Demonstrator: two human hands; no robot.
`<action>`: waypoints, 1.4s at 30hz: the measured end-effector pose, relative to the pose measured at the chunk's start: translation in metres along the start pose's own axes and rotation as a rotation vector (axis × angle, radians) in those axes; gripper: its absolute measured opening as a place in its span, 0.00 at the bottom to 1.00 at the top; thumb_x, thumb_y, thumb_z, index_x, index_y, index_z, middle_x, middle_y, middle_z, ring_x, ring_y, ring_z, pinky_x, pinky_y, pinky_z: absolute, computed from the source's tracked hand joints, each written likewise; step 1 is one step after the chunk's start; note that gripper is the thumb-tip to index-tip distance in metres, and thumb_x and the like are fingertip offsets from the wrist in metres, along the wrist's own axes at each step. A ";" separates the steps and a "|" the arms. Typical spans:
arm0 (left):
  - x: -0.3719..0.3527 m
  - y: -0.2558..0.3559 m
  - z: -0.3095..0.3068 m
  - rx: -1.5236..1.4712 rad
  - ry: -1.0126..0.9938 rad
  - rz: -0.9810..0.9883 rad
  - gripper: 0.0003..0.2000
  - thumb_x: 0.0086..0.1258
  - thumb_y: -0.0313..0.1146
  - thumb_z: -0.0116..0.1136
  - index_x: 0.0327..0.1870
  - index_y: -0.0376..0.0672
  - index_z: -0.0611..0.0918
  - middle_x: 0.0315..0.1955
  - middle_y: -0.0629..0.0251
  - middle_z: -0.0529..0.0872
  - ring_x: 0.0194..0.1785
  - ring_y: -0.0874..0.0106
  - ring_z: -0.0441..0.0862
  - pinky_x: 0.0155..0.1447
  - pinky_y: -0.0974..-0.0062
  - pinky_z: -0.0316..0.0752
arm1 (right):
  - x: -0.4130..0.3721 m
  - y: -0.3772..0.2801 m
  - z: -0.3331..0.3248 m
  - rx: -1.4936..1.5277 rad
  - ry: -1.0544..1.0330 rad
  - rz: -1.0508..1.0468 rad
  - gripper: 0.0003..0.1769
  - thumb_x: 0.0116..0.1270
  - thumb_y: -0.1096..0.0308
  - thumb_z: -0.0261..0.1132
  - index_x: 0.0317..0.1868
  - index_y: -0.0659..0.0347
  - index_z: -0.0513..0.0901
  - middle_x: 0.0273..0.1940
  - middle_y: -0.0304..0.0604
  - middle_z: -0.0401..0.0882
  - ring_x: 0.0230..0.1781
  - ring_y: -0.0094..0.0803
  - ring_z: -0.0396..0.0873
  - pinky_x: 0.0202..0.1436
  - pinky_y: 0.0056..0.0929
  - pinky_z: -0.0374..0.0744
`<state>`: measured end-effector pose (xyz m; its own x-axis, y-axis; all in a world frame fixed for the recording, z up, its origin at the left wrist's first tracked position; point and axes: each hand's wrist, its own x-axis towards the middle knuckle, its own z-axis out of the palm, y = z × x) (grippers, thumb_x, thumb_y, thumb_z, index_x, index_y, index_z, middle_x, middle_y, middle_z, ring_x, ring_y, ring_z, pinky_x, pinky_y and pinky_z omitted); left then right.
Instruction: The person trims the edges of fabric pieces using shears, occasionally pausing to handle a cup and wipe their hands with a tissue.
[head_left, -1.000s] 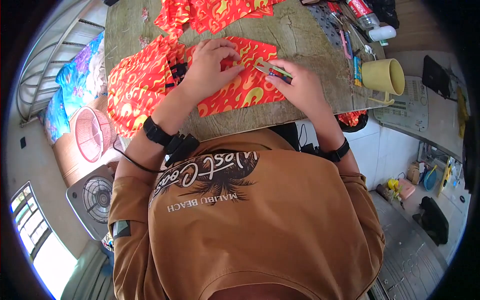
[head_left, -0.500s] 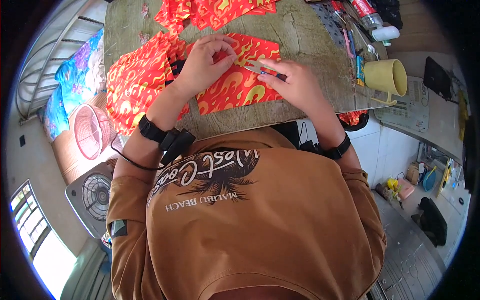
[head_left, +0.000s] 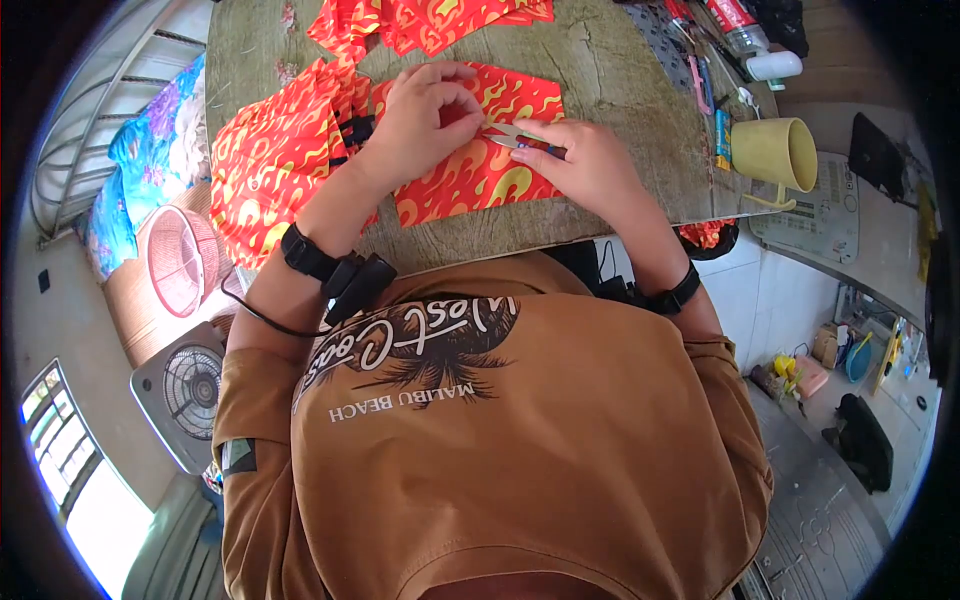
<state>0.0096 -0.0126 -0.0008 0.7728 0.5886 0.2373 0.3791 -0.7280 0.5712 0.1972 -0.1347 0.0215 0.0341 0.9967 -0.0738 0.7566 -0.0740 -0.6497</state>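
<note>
My right hand (head_left: pixel 598 168) is closed around small thread snips (head_left: pixel 512 137), their two blades pointing left and slightly apart. The blade tips sit right by the fingertips of my left hand (head_left: pixel 428 118), which is bent in a pinch. Whatever it pinches, if anything, is too small to see. Beneath both hands lies a red fabric piece (head_left: pixel 512 188) with a yellow and orange flame print. To the left, a heap of the same flame-print fabric (head_left: pixel 268 165) spreads over the table edge, with black bits partly hidden by my left wrist.
More flame-print pieces (head_left: pixel 425 22) lie at the far side of the wooden table (head_left: pixel 600 75). On the right are a yellow mug (head_left: pixel 772 152), a bottle with a red label (head_left: pixel 735 22), a white bottle (head_left: pixel 773 66), and pens (head_left: pixel 703 85). A fan (head_left: pixel 190 385) stands at left.
My left fingertips have shifted slightly right and down, and the snips slightly left, so the blade tips are now closer to the pinching fingers. The fabric has stayed nearly in place.
</note>
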 end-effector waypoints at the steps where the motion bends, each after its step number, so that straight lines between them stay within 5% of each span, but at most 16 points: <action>1: 0.000 -0.001 -0.002 -0.049 -0.001 -0.015 0.07 0.59 0.34 0.61 0.35 0.42 0.81 0.53 0.61 0.76 0.58 0.62 0.70 0.62 0.67 0.62 | 0.000 -0.001 0.000 -0.012 -0.021 0.018 0.21 0.58 0.52 0.65 0.49 0.52 0.82 0.38 0.50 0.82 0.35 0.41 0.81 0.38 0.31 0.78; 30: 0.000 -0.004 0.000 -0.110 0.077 0.034 0.07 0.58 0.33 0.60 0.30 0.39 0.80 0.48 0.59 0.79 0.54 0.61 0.73 0.61 0.65 0.63 | 0.006 0.005 0.018 -0.077 0.100 -0.183 0.17 0.61 0.54 0.62 0.46 0.52 0.83 0.31 0.47 0.81 0.32 0.43 0.79 0.35 0.36 0.76; 39: 0.009 -0.028 -0.023 -0.306 0.247 -0.128 0.10 0.58 0.33 0.62 0.35 0.37 0.79 0.42 0.57 0.81 0.47 0.62 0.78 0.53 0.66 0.71 | 0.008 0.021 0.006 0.069 0.303 -0.105 0.18 0.59 0.59 0.67 0.50 0.51 0.82 0.29 0.46 0.81 0.26 0.30 0.77 0.33 0.26 0.74; 42: 0.010 -0.029 -0.042 0.059 0.127 -0.231 0.11 0.58 0.33 0.63 0.38 0.38 0.77 0.43 0.55 0.79 0.47 0.64 0.78 0.53 0.72 0.72 | 0.007 0.029 0.003 0.135 0.388 -0.091 0.19 0.58 0.62 0.68 0.51 0.51 0.81 0.28 0.46 0.81 0.25 0.26 0.76 0.32 0.23 0.73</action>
<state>-0.0146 0.0291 0.0178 0.5939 0.7779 0.2050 0.5694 -0.5865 0.5760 0.2175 -0.1299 0.0001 0.2343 0.9362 0.2620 0.6762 0.0367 -0.7358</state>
